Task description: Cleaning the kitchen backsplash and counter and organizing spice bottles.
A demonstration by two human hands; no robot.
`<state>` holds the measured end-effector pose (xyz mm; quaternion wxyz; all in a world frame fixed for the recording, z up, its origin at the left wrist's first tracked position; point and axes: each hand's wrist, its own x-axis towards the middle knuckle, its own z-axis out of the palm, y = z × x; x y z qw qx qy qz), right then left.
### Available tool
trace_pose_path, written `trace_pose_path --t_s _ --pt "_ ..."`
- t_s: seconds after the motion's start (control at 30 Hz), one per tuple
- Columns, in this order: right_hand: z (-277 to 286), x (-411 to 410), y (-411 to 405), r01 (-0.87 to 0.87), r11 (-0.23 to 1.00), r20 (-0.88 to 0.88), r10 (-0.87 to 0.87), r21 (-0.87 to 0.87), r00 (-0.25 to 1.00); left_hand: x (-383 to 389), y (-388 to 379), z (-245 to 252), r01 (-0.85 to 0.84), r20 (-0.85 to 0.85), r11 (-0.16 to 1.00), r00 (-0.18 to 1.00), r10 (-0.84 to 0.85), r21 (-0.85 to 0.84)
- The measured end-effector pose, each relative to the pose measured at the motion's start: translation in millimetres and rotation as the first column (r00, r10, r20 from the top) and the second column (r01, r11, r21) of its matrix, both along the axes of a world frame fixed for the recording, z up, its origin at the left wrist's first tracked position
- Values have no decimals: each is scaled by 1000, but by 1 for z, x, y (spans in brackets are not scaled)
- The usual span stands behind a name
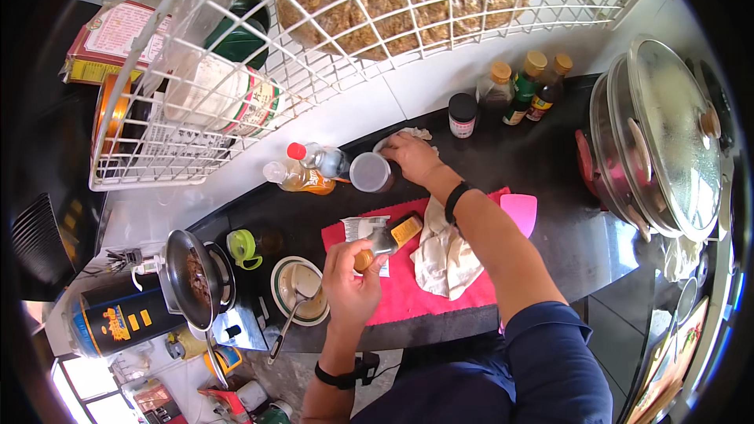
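Observation:
My left hand point(352, 282) holds a small glass bottle point(384, 240) by its orange-yellow cap end. The bottle lies tilted over a red cloth point(406, 300), its yellow label towards the upper right. Further back, my right hand point(412, 159) reaches to a whitish crumpled item point(419, 133) by the wall; its fingertips are partly hidden, so whether they grip it is unclear. Just left of those fingers stands a round, translucent-lidded container point(371, 172). A cream rag point(446, 256) lies on the red cloth under my right forearm. Partly behind the bottle is a white printed packet point(364, 226).
A white wire basket point(353, 79) hangs overhead. Red-capped point(321, 159) and clear-capped point(297, 178) bottles stand left of the container. Left are a frying pan point(194, 273) with food and a plate point(283, 309) with a spoon point(288, 327). Right stands a large lidded steamer point(665, 129).

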<state>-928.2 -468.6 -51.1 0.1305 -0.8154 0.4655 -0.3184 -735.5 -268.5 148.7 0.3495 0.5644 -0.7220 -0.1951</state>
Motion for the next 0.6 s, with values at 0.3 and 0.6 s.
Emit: trace_pose_path --t_s 0.3,0.6 --pt "18 -91 80 198 884 -134 -155 424 979 -23 -59 46 88 -45 986 994 -96 -139" --pt "7 -74 94 120 936 -16 -121 331 993 -86 -176 -1 95 19 993 995 -94 -65"
